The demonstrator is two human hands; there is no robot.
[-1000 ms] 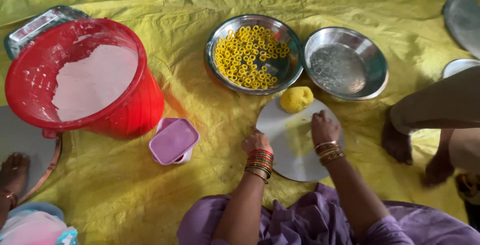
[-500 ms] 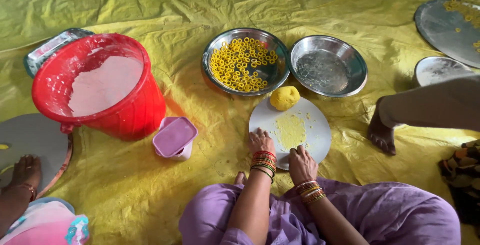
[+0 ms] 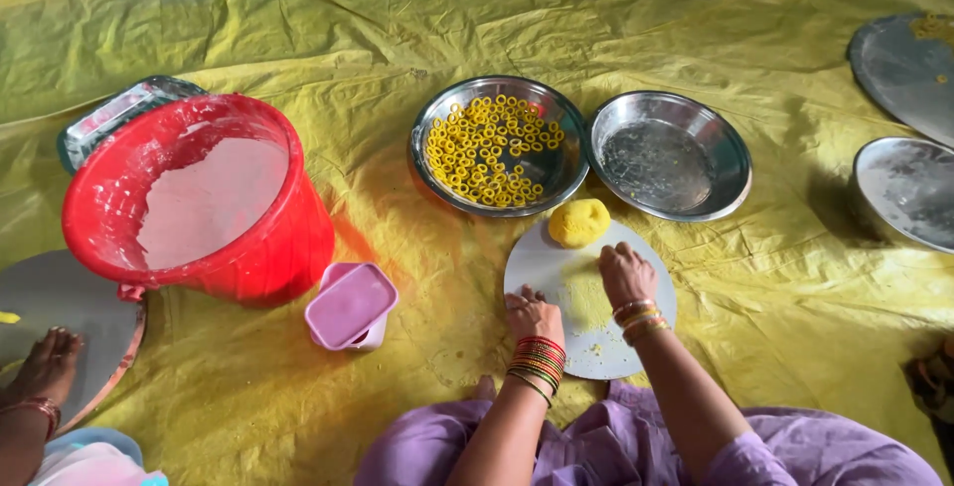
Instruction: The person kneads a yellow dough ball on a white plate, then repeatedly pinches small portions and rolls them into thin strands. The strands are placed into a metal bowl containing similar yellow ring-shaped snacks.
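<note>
The right hand lies palm-down on the round white board, fingers pressed flat on a yellow smear of dough — gripping nothing. The left hand rests at the board's left edge, fingers loosely curled and holding nothing. A yellow dough ball sits on the board's far rim, just ahead of the right hand. Beyond it stand a steel bowl of yellow rings and an empty steel bowl — side by side on the yellow sheet. A red bucket and a small pink box lie to the left.
</note>
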